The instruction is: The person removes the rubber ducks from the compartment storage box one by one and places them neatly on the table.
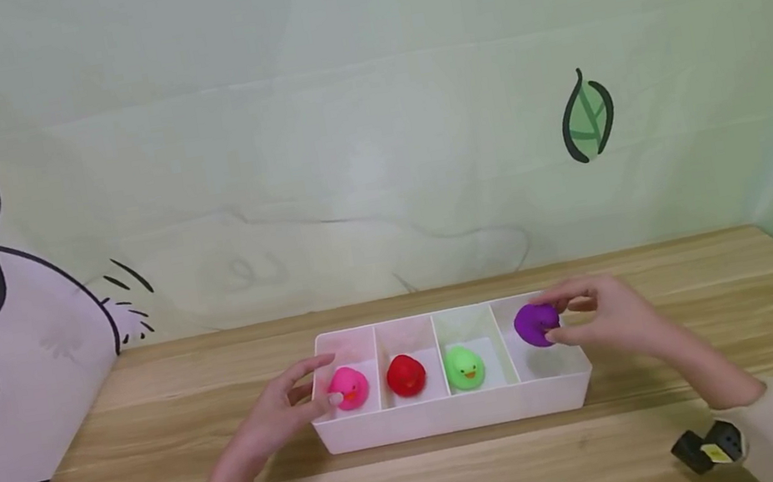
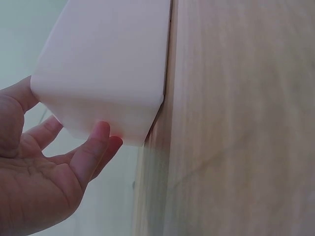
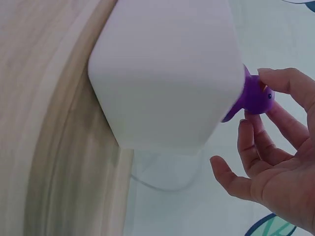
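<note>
A white box with a row of compartments stands on the table. My left hand holds its left end, with the thumb at the rim and fingers against the end wall in the left wrist view. My right hand pinches a purple rubber duck over the rightmost compartment. In the right wrist view the box's end wall hides part of that duck. A pink rubber duck sits in the leftmost compartment, beside my left thumb. Toward the middle, a red rubber duck and a green rubber duck each occupy a compartment.
Thin dividers separate the compartments. Wood-grain table lies under the box. Behind it rises a pale green wall covering printed with leaves and a large cartoon figure at left.
</note>
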Demonstrator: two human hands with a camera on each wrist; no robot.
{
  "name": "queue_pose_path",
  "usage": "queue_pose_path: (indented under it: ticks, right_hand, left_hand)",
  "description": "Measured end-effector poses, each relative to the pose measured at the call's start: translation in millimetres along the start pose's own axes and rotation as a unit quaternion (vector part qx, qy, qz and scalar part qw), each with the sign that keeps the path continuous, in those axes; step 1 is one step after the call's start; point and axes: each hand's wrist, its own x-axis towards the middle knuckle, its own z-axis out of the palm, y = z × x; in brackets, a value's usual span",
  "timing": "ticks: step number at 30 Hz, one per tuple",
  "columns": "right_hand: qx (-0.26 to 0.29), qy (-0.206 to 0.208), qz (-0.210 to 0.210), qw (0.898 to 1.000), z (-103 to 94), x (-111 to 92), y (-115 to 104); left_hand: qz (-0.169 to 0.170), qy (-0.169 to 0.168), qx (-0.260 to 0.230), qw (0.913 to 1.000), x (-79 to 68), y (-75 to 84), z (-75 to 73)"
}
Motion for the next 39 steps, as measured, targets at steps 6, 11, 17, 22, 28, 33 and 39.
queue_pose_path:
  ticks: [6,11,17,22,28,33,39]
  right_hand:
    - [0.011,0.023,-0.004,1.0,-10.5,-3,1]
    - [0.007,0.031,-0.002,1.0,-20.4,-7,5]
    - [-0.004,0.047,0.002,0.999,-32.5,-13,13]
    - [-0.013,0.052,-0.001,0.999,-37.7,-16,22]
    - [-0.011,0.051,-0.009,0.999,-37.9,-19,32]
    - [-0.003,0.052,-0.019,0.998,-35.5,-20,42]
    - [-0.013,0.036,-0.024,0.999,-33.1,-21,52]
  left_hand:
    - [0.0,0.0,-0.001,1.0,-0.5,0.7,0.4]
    - [0.004,-0.002,-0.005,1.0,-1.2,0.9,0.9]
    - [0.003,-0.004,-0.005,1.0,-3.3,3.0,0.6]
    - [0.003,-0.003,-0.003,1.0,-2.8,2.1,0.5]
    - [0.003,0.0,-0.001,1.0,-2.0,1.5,0.3]
    - [0.006,0.0,0.001,1.0,-2.4,1.6,0.4]
    - [0.011,-0.005,0.002,0.9999,-2.7,1.8,0.2]
